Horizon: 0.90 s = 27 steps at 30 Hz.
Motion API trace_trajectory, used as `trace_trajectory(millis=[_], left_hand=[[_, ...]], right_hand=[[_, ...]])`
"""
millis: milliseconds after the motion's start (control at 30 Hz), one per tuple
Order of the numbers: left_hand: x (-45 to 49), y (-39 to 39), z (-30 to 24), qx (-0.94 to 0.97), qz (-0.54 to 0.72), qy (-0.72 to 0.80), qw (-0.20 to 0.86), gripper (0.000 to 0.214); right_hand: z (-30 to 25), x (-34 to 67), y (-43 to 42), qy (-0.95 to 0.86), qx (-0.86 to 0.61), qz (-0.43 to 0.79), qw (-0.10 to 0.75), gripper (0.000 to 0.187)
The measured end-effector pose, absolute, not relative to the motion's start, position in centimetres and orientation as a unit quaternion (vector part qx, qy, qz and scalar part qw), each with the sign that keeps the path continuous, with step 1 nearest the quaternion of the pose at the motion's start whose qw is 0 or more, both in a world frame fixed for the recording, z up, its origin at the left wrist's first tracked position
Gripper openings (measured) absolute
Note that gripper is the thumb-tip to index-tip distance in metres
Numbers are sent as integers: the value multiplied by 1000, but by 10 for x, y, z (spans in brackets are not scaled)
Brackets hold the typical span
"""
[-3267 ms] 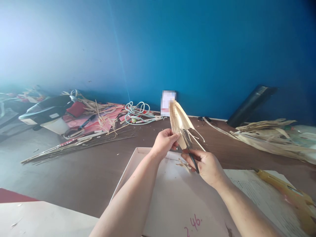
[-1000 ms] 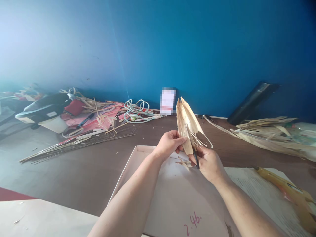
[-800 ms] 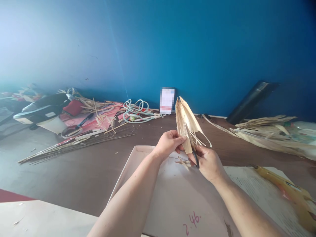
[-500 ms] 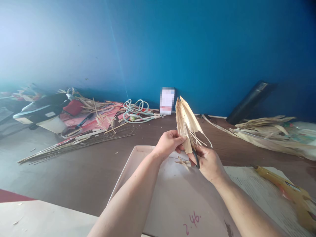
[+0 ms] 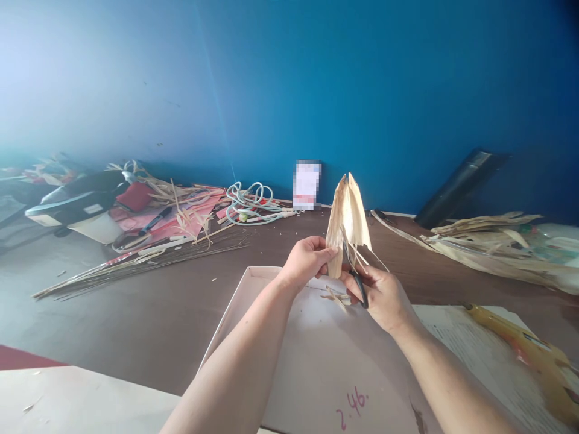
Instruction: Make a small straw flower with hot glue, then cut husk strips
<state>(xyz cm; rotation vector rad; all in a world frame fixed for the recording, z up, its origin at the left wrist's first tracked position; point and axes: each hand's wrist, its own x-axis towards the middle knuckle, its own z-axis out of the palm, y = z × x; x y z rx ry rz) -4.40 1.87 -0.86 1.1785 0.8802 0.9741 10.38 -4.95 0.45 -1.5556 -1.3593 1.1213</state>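
My left hand (image 5: 306, 260) pinches the lower end of a dry, pale corn husk (image 5: 346, 217), which stands upright above a shallow white cardboard box (image 5: 253, 301). Thin strips hang from the husk's right side. My right hand (image 5: 382, 295) is closed around black-handled scissors (image 5: 359, 288), whose blades reach up into the base of the husk. A few cut husk scraps (image 5: 335, 296) lie in the box just under my hands.
A brown table (image 5: 149, 313) carries thin sticks (image 5: 136, 262), pink paper and husk strips at left, a coiled pale cable (image 5: 251, 205), a pile of dry husks (image 5: 493, 250) at right, a yellow glue gun (image 5: 525, 349) on printed paper, a dark tube (image 5: 456, 187) against the blue wall.
The husk has turned in my left hand, from leaning left to standing more upright with its broad face toward me. My right hand with the scissors stayed at its base.
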Motion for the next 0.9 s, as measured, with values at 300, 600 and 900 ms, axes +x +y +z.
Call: trace_trajectory(millis=[300,600,900], left_hand=[[-45,23,-13,549,456,445,541,20],[-48,26,-7,509,527,462,501,24],[-56,30,-4,538,527,508,418,24]], right_hand=[[9,108,-49,-520,-615,465,368,39],[4,115,-50,-574,-527,551,299,33],[11,122,-51,-607,-533,523,270,34]])
